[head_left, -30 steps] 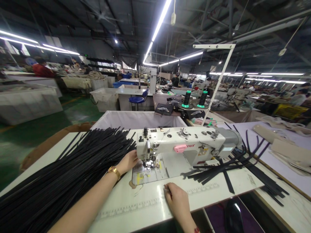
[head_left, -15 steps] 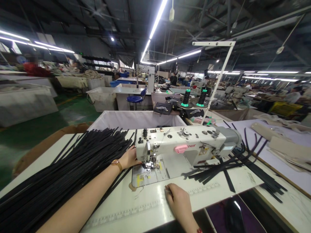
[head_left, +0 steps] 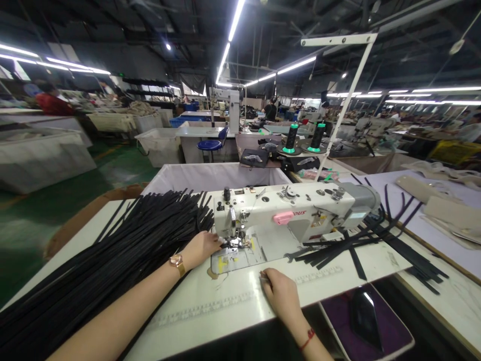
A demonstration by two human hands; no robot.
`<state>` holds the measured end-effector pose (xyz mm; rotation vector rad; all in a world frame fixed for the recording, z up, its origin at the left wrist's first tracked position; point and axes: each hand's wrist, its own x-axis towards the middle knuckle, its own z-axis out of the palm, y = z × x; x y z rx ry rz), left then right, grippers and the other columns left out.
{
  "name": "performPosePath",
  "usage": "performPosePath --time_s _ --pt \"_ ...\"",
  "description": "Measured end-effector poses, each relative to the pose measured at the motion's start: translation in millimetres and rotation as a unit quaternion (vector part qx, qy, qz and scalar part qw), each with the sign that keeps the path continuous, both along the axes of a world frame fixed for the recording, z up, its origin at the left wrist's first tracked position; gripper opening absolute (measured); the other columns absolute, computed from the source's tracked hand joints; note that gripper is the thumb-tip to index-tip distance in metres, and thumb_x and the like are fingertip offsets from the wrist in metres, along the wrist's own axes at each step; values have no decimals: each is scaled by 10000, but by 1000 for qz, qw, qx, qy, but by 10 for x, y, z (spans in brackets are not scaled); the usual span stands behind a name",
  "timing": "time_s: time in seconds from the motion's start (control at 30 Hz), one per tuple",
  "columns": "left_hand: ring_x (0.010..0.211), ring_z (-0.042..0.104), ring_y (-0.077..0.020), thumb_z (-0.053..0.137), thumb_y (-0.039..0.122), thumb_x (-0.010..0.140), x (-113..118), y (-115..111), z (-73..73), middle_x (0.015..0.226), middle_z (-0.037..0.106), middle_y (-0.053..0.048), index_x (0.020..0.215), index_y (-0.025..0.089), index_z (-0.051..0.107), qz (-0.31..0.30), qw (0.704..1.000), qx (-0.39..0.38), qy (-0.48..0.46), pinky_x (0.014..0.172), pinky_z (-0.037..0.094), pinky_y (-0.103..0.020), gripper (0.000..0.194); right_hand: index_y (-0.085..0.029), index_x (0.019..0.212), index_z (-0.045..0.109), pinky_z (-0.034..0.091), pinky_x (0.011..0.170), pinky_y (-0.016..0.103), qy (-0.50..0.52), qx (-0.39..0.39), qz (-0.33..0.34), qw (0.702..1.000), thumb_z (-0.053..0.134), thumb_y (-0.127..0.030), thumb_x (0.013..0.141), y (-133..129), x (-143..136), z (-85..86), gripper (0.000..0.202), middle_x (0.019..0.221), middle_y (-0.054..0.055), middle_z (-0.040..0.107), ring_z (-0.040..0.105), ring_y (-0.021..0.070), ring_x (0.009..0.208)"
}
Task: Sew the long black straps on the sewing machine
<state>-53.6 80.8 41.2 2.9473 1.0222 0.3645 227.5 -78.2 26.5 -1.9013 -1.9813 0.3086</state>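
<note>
My left hand (head_left: 203, 248), with a watch on its wrist, is closed with its fingertips at the presser foot (head_left: 236, 242) of a white sewing machine (head_left: 259, 210). The fingers seem pinched on the end of a black strap, mostly covered by the hand. Beside that arm lies a big bundle of long black straps (head_left: 124, 255). My right hand (head_left: 280, 291) rests at the table's front with curled fingers. A small dark thing shows at its fingertips, too small to name.
Behind the machine stands a pale-lined bin (head_left: 221, 175). Short black straps (head_left: 330, 250) and a wrench (head_left: 291, 256) lie right of the needle area. A phone (head_left: 364, 316) sits below the table edge. Two black thread cones (head_left: 291, 138) stand behind, near a thread stand (head_left: 345, 95).
My left hand has drawn its fingers together at the presser foot and sits slightly lower beside the machine head. The right hand keeps its curled pose. The whole view has shifted a little.
</note>
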Motion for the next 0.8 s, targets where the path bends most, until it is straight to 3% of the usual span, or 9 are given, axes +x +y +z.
performPosePath --time_s 0.17,0.3,0.43,0.67,0.8 --pt "900 614 -258 383 192 994 49 -180 8 971 643 -108 1048 163 607 -4 996 17 84 767 464 -378 232 -233 893 623 373 658 267 -18 5 0 1000 433 -220 909 -12 -7 21 191 854 8 721 651 169 774" --pt "1003 604 -262 389 85 954 112 -269 76 1059 641 -129 1062 140 601 19 991 -6 133 857 464 -383 244 -234 890 620 359 653 260 -21 10 1 1000 452 -204 897 -24 -14 26 171 862 1 721 647 158 774" --pt "931 626 -270 448 38 892 294 -487 120 991 653 -147 976 96 620 68 984 -23 162 848 480 -396 201 -234 865 608 333 640 269 -30 17 2 999 467 -191 881 -25 -8 22 148 847 -6 715 644 153 762" --pt "848 655 -276 343 -70 816 692 -784 118 919 653 -185 911 38 653 182 971 -36 153 752 507 -380 341 -235 848 598 320 639 269 -31 24 -2 999 466 -206 890 -9 -1 -26 141 830 -10 710 643 151 752" --pt "815 684 -275 340 -57 845 807 -885 237 880 672 -189 908 38 677 231 962 -55 138 712 530 -361 356 -232 862 609 327 645 270 -21 23 -5 1000 457 -227 901 -33 16 -23 157 838 3 712 641 161 749"
